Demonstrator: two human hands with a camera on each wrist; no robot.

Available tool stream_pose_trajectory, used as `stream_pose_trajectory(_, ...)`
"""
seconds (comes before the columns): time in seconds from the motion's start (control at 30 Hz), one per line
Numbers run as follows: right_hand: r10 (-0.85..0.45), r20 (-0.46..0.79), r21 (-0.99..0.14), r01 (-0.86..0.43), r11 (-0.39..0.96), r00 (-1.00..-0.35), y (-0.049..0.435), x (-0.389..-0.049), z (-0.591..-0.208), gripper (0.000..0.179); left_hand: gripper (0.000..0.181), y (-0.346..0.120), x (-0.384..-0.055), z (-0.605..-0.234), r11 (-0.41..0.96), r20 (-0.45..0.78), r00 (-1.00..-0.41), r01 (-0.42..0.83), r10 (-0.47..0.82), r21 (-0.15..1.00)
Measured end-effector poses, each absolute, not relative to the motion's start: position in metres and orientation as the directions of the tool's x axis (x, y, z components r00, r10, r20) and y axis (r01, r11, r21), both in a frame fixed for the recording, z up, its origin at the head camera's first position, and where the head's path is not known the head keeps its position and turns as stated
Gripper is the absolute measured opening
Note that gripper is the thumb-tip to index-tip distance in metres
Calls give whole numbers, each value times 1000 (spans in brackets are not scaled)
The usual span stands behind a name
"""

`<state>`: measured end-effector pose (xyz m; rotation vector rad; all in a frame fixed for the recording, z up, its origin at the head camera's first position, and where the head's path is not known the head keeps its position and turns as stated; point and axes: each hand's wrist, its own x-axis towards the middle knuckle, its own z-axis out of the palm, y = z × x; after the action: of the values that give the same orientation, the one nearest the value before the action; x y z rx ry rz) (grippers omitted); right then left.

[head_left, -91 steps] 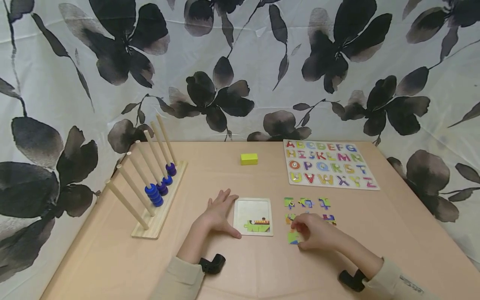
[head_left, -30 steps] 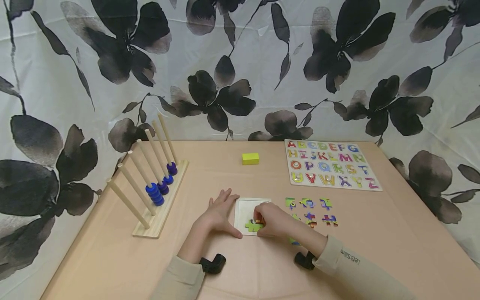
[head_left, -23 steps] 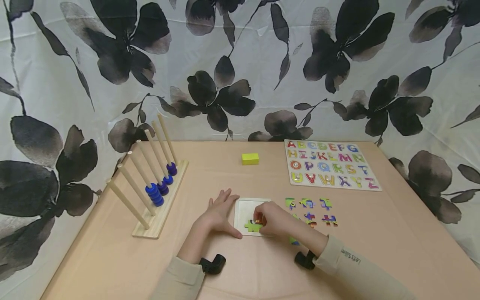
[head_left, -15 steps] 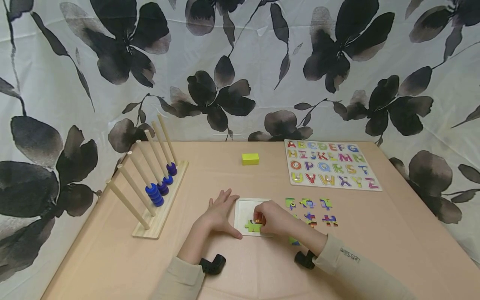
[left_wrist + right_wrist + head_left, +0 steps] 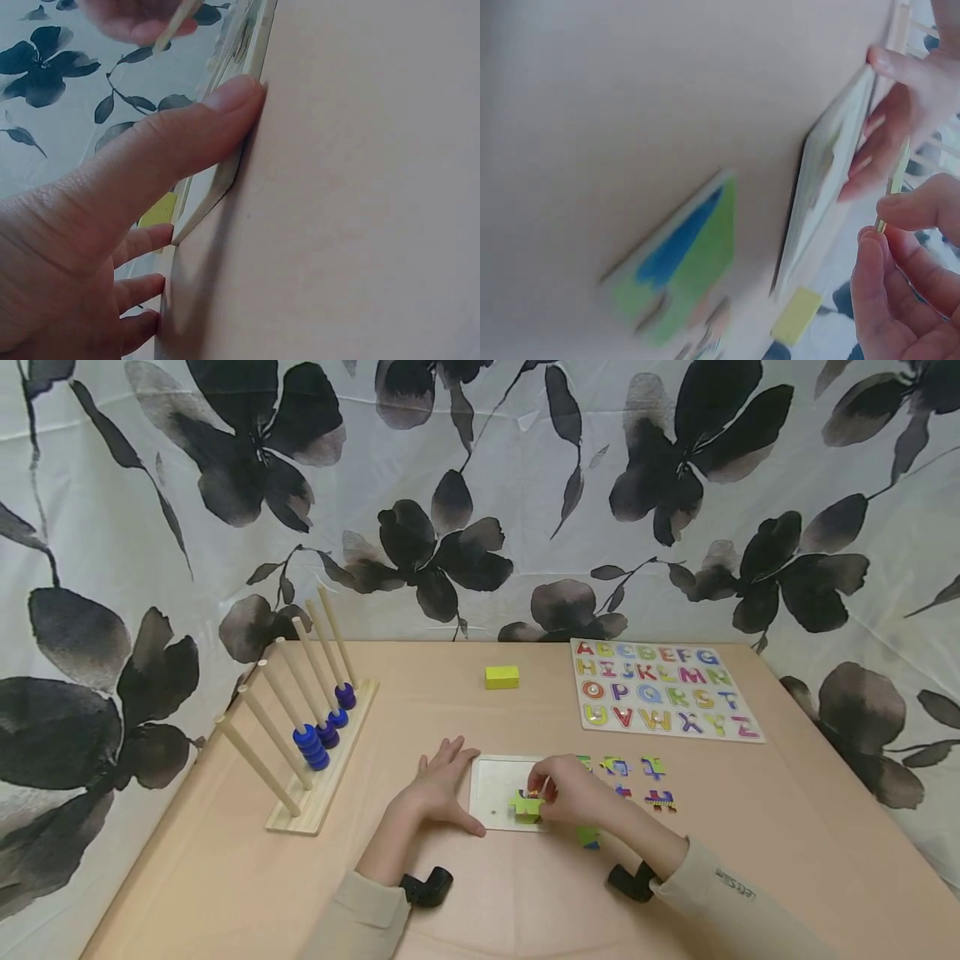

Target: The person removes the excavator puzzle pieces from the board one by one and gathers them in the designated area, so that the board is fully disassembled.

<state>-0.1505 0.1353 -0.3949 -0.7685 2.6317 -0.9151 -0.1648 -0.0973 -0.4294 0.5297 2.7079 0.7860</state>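
My left hand (image 5: 437,792) rests at the left side of a small white puzzle tray (image 5: 495,777), its fingers spread. In the left wrist view, the thumb (image 5: 187,135) lies against the tray's edge. With thumb and fingertips, my right hand (image 5: 581,793) pinches a green jigsaw piece (image 5: 527,810) over the tray's lower right part. The right wrist view shows that piece (image 5: 898,176) edge-on, raised above the tray. A coloured patch lies in the tray there, too blurred to identify. Several loose jigsaw pieces (image 5: 660,801) lie right of the tray, some partly hidden behind my right hand.
A wooden peg stand (image 5: 352,727) with blue and purple rings stands at the left. A yellow block (image 5: 502,677) lies behind the tray. At the back right is an alphabet board (image 5: 667,689). A floral cloth (image 5: 540,460) hangs behind the table.
My right hand went from the loose pieces to the tray, stayed there pinching, and has now raised the green jigsaw piece and shifted slightly right. The left hand has stayed put.
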Motion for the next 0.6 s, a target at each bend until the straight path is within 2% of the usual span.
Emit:
stream_pose_trajectory(0.37, -447, -71, -619, -312, 720, -892, 186, -131, -393, 23, 113, -96, -166, -430, 789, -157, -896, 268, 415, 553)
stream_pose_trajectory(0.6, -447, -25, -607, -341, 718, -894, 222, -119, -394, 22, 113, -96, -165, -428, 790, -166, -895, 262, 413, 555)
